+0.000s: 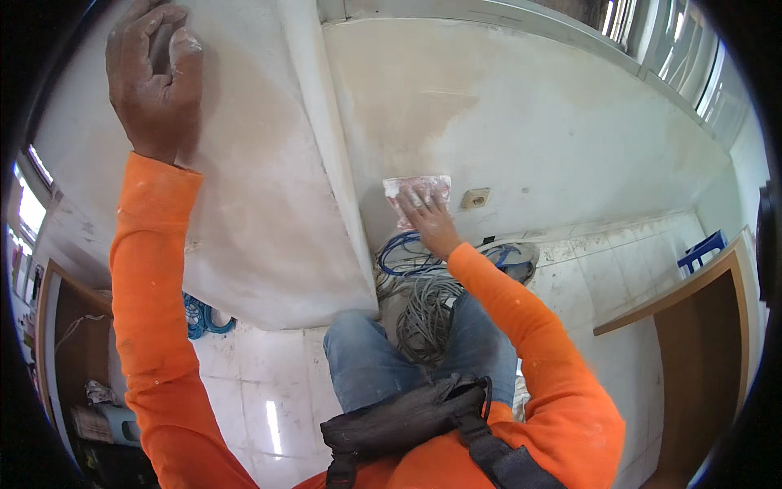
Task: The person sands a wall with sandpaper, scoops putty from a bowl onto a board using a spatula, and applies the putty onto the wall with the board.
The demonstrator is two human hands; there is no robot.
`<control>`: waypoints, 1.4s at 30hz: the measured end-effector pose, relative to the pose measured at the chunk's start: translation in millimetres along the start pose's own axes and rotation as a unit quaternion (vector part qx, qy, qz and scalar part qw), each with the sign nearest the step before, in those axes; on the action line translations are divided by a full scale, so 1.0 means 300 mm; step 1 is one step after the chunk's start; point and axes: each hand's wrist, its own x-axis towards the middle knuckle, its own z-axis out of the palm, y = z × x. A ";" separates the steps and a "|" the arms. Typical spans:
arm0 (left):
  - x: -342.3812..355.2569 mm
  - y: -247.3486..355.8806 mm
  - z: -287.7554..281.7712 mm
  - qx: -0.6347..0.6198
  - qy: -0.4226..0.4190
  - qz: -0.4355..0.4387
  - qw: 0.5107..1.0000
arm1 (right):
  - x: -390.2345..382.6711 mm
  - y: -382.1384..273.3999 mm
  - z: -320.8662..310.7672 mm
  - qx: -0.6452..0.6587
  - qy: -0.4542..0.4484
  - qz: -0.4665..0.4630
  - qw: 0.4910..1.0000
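Observation:
My right hand (425,213) presses a sheet of sandpaper (441,186), reddish and caked with white dust, against the low wall (538,147). Its fingers lie over the sheet, just left of a beige wall socket (476,197). Raised at the upper left, my left hand (159,90) is beside the patchy white column (244,155). Its fingers are bent, with a gap between thumb and fingers and nothing visible in it. Whether it touches the column I cannot tell. Both surfaces show tan and white patches.
Blue cable (403,257) and a bundle of grey cable (425,318) lie on the floor between my knees and the wall. More blue cable (204,318) lies left of the column. Wooden furniture (700,350) stands right, near a blue plastic stool (702,251). A wooden shelf unit (77,285) stands left.

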 end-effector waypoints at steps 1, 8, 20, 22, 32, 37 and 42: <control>0.008 0.007 -0.006 0.043 -0.018 0.009 0.999 | 0.026 0.005 -0.054 -0.001 0.003 0.000 1.000; 0.016 0.018 -0.009 0.078 -0.018 0.057 0.995 | 0.386 0.246 -0.361 0.147 0.385 0.242 0.879; 0.030 0.005 -0.008 0.040 0.007 0.051 0.998 | -0.018 -0.069 -0.054 0.050 0.008 0.151 0.987; 0.013 0.015 -0.010 0.019 0.001 0.025 1.000 | 0.089 -0.017 -0.279 0.093 0.056 0.189 0.976; 0.025 0.058 -0.008 0.017 -0.021 -0.018 0.999 | 0.212 0.380 -0.689 0.746 0.333 0.330 0.472; 0.022 0.052 -0.017 0.018 -0.028 -0.029 0.999 | 0.270 0.335 -0.786 0.512 0.347 0.397 0.679; 0.027 0.038 -0.009 0.050 -0.038 0.006 0.998 | 0.319 0.521 -0.679 -0.147 0.318 0.108 0.930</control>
